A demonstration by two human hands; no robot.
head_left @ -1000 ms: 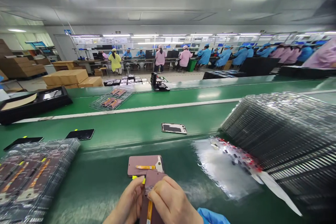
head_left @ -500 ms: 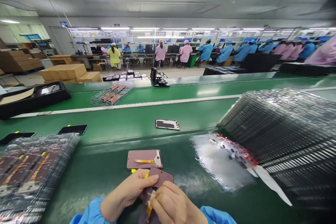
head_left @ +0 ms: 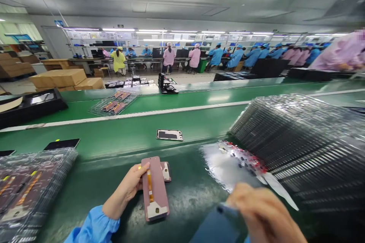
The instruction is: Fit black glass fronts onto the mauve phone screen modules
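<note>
My left hand (head_left: 133, 181) is closed on the upper left edge of a phone screen (head_left: 158, 193), its mauve back and orange flex cable facing up. Behind it, partly covered, a second phone screen (head_left: 166, 171) lies on the green bench. My right hand (head_left: 262, 207), blurred by motion, pinches the corner of a bluish see-through film (head_left: 215, 224) that hangs down to the lower edge of the view. Just beyond that hand lies a pile of clear films (head_left: 222, 165) with red and black tabs. A phone frame (head_left: 169, 134) lies farther back on the bench.
A tall stack of clear plastic trays (head_left: 296, 133) stands on the right. At the left are trays of phone screens (head_left: 25, 190) and a dark phone panel (head_left: 62, 144). Another tray (head_left: 114, 102) sits across the white strip. Co-workers sit along the far benches.
My right hand has left the phone screen and moved right, now with a film in it. My left hand has shifted left with the screen, which is now seen whole.
</note>
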